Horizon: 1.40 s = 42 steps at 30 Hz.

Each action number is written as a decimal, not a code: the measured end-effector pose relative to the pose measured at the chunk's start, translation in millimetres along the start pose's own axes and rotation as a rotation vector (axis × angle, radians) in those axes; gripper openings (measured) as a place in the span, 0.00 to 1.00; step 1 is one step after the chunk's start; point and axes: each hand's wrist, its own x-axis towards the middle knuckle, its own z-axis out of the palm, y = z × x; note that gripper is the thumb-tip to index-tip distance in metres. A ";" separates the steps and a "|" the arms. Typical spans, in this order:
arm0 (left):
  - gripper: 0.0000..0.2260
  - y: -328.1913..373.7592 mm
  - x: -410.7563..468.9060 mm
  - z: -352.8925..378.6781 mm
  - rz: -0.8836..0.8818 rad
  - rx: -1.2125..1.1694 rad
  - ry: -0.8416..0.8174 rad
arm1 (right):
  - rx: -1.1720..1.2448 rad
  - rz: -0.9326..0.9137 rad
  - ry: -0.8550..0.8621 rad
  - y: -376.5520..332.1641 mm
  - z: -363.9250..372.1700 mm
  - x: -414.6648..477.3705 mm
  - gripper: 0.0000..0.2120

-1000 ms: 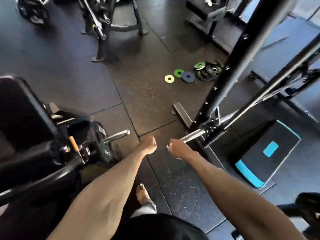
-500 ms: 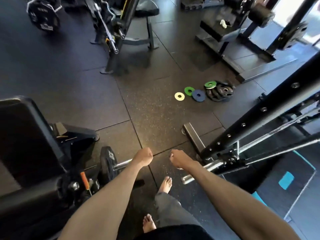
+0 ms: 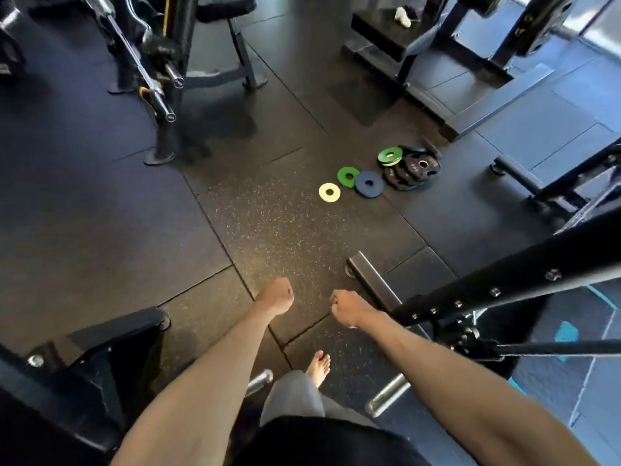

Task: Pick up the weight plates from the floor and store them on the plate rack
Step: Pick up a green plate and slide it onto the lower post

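While the left hand (image 3: 275, 295) & right hand (image 3: 349, 307) hang out front w/ fingers (image 3: 287, 292) curled into empty fists, prob. just balance on approach, the weight plates (image 3: 369, 183) lie well ahead on the floor (image 3: 268, 230), small ones beside the black stack (image 3: 413, 171).

No legible text or labels anywhere

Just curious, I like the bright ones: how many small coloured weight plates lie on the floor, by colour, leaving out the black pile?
yellow plate: 1
green plates: 2
blue plate: 1
Total: 4
One of the green plates lies on top of the black pile, whose own count I cannot tell.
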 end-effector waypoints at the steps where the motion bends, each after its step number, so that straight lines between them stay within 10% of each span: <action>1: 0.09 5.9 13.4 -9.0 0.008 0.012 -0.010 | 0.010 0.016 0.005 0.5 -10.9 9.4 0.14; 23: 0.06 211.1 389.8 -253.0 0.246 0.278 -0.166 | 0.351 0.285 0.126 -16.4 -302.4 298.8 0.12; 42: 0.08 349.1 707.9 -254.9 0.238 0.492 -0.328 | 0.534 0.400 0.019 89.4 -419.7 586.3 0.13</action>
